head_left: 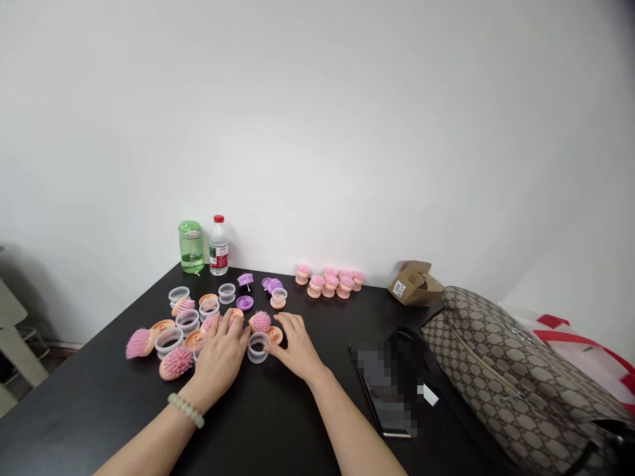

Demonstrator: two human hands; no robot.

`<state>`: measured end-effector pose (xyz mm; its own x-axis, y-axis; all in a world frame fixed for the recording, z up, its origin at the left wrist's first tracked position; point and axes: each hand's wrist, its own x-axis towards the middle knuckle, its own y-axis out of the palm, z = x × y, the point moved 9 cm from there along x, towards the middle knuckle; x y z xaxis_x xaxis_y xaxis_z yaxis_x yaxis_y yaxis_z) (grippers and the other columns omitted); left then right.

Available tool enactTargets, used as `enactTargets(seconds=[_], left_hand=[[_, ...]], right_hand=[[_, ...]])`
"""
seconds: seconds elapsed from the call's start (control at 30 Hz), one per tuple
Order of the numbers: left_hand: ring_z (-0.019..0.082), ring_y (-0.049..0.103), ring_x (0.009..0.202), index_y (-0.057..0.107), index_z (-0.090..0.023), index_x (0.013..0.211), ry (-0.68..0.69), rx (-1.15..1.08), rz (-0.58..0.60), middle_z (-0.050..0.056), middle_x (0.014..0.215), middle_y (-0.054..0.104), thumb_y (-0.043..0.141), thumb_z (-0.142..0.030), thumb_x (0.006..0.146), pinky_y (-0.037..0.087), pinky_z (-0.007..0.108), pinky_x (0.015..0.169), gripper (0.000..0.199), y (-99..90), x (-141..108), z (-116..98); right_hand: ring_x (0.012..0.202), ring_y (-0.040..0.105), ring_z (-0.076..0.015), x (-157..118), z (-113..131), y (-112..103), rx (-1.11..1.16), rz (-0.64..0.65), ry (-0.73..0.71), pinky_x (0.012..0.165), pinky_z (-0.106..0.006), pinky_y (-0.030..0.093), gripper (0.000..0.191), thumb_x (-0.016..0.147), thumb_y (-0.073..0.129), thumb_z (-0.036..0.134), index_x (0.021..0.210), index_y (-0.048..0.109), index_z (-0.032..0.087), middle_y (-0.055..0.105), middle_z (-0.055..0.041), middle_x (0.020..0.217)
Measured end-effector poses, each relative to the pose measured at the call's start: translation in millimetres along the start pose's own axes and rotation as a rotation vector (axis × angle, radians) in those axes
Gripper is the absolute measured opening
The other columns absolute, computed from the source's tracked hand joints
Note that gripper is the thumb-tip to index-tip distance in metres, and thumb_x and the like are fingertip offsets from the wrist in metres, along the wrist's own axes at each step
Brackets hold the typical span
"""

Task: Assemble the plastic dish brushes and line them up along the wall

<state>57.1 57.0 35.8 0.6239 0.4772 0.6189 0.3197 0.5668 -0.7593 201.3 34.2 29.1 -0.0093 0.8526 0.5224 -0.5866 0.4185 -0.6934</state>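
My left hand (218, 354) lies with spread fingers over a peach brush base and pink bristles (229, 320), and I cannot tell if it grips them. My right hand (295, 347) rests on the black table, its fingertips beside a clear plastic ring (258, 348) and a peach base (274, 335). A pink-bristled head (260, 322) sits just beyond the gap between my hands. Loose clear rings (169, 342), pink massager brushes (177, 362) and purple pieces (245, 303) lie scattered to the left and ahead. Several assembled pink massagers (330, 283) stand together at the back.
The black table (278, 423) meets a white wall behind. A green bottle (191, 247) and a water bottle (219, 246) stand at the back left. To the right lie a pixelated phone (384, 390), a cardboard package (414, 283) and a patterned handbag (510, 373).
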Motion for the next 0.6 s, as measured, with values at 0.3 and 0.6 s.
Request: enactTargets(seconds=[0.3,0.6], left_hand=[[0.035,0.046,0.133,0.067,-0.016,0.113,0.042,-0.156,-0.166,0.016,0.127,0.061,0.039,0.004,0.085,0.048,0.056,0.103,0.045,-24.4,-1,-3],[0.033,0.044,0.136,0.062,-0.016,0.118,0.217,-0.334,-0.188,0.015,0.129,0.061,0.041,0.004,0.083,0.05,0.054,0.104,0.046,-43.8,-7,-35]], right_hand=[[0.121,0.054,-0.0269,-2,-11,-8,-0.007,-0.128,0.001,0.103,-0.045,0.05,0.046,0.086,0.07,0.03,0.129,0.056,0.025,0.062,-0.0091,0.127],[0.104,0.063,-0.0273,0,-69,-27,-0.103,-0.376,0.186,0.081,-0.042,0.058,0.036,0.097,0.044,0.038,0.122,0.059,0.017,0.064,-0.0162,0.116]])
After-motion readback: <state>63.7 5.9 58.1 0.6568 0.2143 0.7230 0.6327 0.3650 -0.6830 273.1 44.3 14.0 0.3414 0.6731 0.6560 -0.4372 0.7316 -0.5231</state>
